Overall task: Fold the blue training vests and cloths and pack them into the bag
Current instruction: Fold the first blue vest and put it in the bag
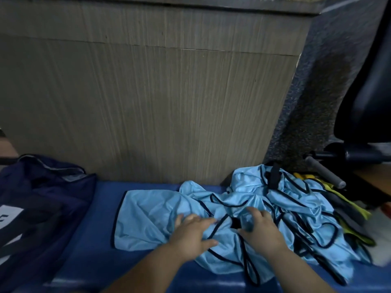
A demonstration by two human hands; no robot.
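Surface: blue padded surface (101,208) is running below a wood-grain panel (148,102); the vest pile (292,193) is lying crumpled on it.
Vest in hand: one light-blue vest (146,214) is spreading out leftward from the vest pile, creased.
Left hand (190,235): pressing flat on that vest at the vest pile's left edge; fingers wide and straight, gripping nothing.
Right hand (262,229): resting on the vest pile's near side; fingers loosely spread over cloth, holding nothing.
Bag (42,197): lying well left of the vest pile.
Doing it well: probably freeing tangled straps first; smoothing outward; matching trimmed edges, since the shiny cloth is likely slipping.
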